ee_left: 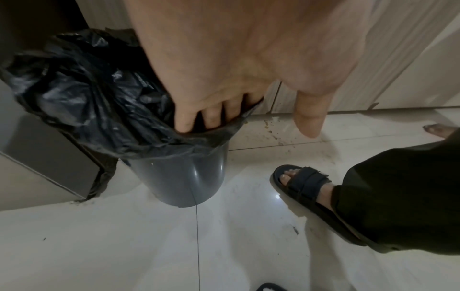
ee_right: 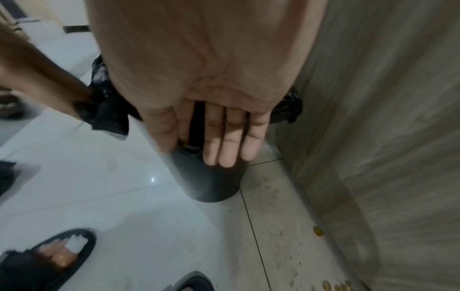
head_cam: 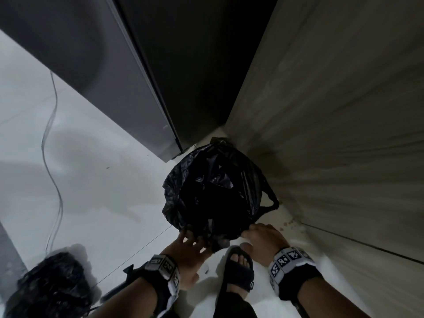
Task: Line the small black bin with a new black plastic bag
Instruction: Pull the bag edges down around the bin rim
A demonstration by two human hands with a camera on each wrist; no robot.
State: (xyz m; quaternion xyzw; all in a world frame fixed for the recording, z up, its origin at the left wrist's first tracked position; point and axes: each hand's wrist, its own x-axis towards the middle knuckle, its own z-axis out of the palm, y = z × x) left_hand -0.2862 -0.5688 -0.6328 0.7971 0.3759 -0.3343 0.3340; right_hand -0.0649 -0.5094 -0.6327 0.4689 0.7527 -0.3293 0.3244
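The small dark bin (ee_left: 184, 181) stands on the white floor, in the corner between a grey appliance and a wood-grain panel. A crinkled black plastic bag (head_cam: 206, 187) sits in it, and its edge is folded out over the rim. My left hand (head_cam: 192, 244) grips the bag's hem (ee_left: 149, 137) at the near left rim with curled fingers (ee_left: 211, 120), the thumb held apart. At the near right rim, my right hand (head_cam: 259, 232) pinches the bag edge (ee_right: 186, 146) between thumb and forefinger. Its other fingers (ee_right: 229, 145) lie straight against the bin wall (ee_right: 211, 185).
A full, bunched black bag (head_cam: 50, 288) lies on the floor at the lower left. The grey appliance (head_cam: 103, 76) and the wood-grain panel (head_cam: 332, 134) close in the bin. A cable (head_cam: 52, 157) runs across the tiles. My sandalled foot (head_cam: 238, 269) stands just before the bin. Crumbs (ee_right: 318, 231) lie by the panel.
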